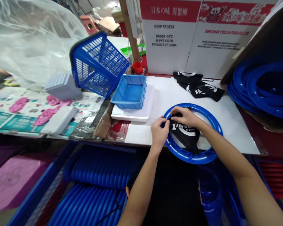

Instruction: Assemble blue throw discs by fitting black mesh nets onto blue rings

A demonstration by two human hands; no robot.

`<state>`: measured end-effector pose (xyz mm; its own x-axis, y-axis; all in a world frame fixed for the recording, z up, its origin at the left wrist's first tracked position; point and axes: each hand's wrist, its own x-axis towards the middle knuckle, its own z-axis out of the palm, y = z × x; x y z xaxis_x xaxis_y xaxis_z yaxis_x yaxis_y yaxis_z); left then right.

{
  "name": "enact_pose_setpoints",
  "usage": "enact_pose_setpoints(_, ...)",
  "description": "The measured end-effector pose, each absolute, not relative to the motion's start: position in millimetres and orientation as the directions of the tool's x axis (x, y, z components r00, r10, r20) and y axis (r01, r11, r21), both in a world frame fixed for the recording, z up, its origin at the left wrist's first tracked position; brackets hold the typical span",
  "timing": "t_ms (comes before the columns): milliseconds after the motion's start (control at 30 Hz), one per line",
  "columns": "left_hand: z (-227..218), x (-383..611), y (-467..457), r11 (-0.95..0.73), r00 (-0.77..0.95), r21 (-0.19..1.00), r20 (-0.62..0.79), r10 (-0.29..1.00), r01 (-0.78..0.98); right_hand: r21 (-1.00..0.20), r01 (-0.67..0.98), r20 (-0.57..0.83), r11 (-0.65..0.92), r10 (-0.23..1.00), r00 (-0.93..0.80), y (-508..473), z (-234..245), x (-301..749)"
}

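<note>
A blue plastic ring (213, 117) lies over the front edge of the white work surface. Black mesh fabric (185, 139) with white "Throw" lettering spans part of its opening. At the ring's left rim, my left hand (159, 133) is closed, thumb and fingers gripping the rim. My right hand (187, 116) reaches across the ring from the right, its fingers pinching the edge of the fabric close to my left fingertips. The exact contact under the fingertips is hidden. More black printed fabric pieces (199, 89) lie behind the ring.
A light-blue tray (129, 92) sits on a white slab (132, 114) to the left. Beyond it leans a blue basket (97, 64). Blue rings (269, 84) fill a carton at right; stacked blue rings (91, 201) lie below. A white carton (169, 59) stands behind.
</note>
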<state>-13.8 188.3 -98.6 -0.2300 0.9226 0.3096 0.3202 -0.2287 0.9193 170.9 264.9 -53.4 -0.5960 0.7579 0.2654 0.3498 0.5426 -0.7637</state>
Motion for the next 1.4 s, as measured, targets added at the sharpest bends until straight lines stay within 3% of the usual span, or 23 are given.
enact_pose_setpoints(167, -96, -13, 188, -0.208, -0.248, 0.919, 0.298, 0.922, 0.334, -0.799, 0.378, 0.262, 0.468, 0.836, -0.482, 271, -66, 167)
enact_pose_setpoints(600, -95, -12, 188, -0.143, -0.27, 0.919, 0.253, 0.929, 0.367, -0.637, 0.414, 0.414, 0.651, 0.741, -0.528, 270, -73, 160)
enact_pose_setpoints(900, -80, -9, 191, -0.064, -0.235, 0.834, 0.227, 0.945, 0.548, -0.312, 0.594, 0.457, 0.742, 0.665, -0.591, 262, -74, 153)
enact_pose_setpoints(1033, -61, -13, 195, 0.003, -0.125, 0.73, 0.114, 0.986, 0.684, -0.256, 0.627, 0.423, 0.735, 0.669, -0.611, 261, -72, 151)
enact_pose_setpoints(1233, -36, -20, 203, 0.051, -0.019, 0.56, -0.064, 0.998, 0.827, -0.288, 0.665, 0.316, 0.689, 0.724, -0.613, 262, -66, 148)
enact_pose_setpoints(1400, -39, -24, 204, 0.026, 0.006, 0.585, -0.053, 0.999, 0.81, -0.131, 0.805, 0.156, 0.579, 0.814, -0.56, 264, -23, 171)
